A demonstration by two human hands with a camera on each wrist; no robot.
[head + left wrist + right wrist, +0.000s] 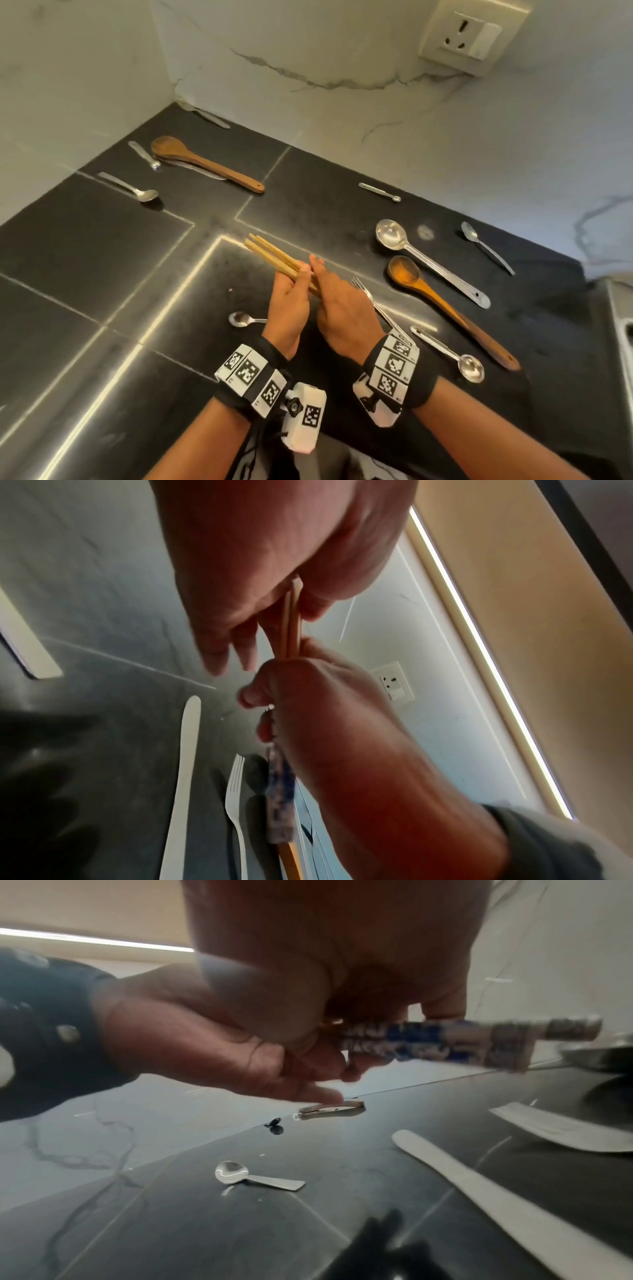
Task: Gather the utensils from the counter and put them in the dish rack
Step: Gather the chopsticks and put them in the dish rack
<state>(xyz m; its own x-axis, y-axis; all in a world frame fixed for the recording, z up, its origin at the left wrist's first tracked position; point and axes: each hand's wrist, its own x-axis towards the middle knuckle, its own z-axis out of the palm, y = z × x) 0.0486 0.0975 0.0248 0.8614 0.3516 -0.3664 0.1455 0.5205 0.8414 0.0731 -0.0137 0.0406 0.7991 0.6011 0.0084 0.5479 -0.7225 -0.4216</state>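
A bundle of wooden chopsticks [270, 253] is held over the black counter [102, 260] by both hands. My left hand [298, 275] curls round the bundle's middle, and my right hand [320, 274] grips it just behind. In the left wrist view the chopsticks [293, 626] run between the left hand's fingers [240, 642] into the right hand [291, 685]. Their blue-and-white patterned ends [479, 1039] stick out past the right hand in the right wrist view. A fork [375, 303], a teaspoon [241, 318] and a small measuring spoon [452, 356] lie near the hands. No dish rack is in view.
A wooden spoon [205, 164], two steel spoons [145, 194] and a knife [209, 116] lie in the back left corner. To the right lie a large steel spoon [428, 260], a second wooden spoon [445, 308] and a teaspoon [486, 246]. A sink edge [620, 308] shows far right.
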